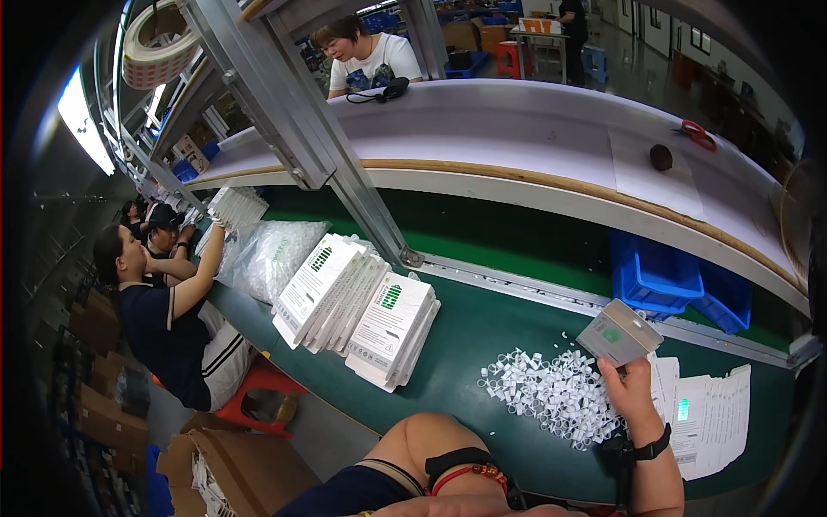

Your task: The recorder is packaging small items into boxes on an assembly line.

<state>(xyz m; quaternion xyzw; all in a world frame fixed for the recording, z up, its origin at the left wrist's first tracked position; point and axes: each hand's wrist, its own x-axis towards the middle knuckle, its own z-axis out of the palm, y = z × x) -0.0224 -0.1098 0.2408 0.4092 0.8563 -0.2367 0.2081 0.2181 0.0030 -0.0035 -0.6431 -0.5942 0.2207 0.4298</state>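
My right hand [630,392] is closed on a small, flat cardboard box [617,334], light-coloured with a green mark, thumb on its near face. An upper edge of that box shows brown cardboard. Just left of this hand, a loose heap of small white loop-shaped plastic pieces [551,392] lies on the green table. Beyond my right wrist, flat white boxes [711,422] overlap in a row. My left arm is bent at the lower middle, with a black band and red beaded bracelet; my left hand [474,489] is partly cut off by the lower edge, its fingers not readable.
Stacks of white boxes with green print [392,323] stand left of the heap, beside a clear bag [274,258] of small white pieces. Blue bins [655,271] sit under the raised shelf [517,116]. An open carton [233,461] is at lower left. Co-workers sit left and across.
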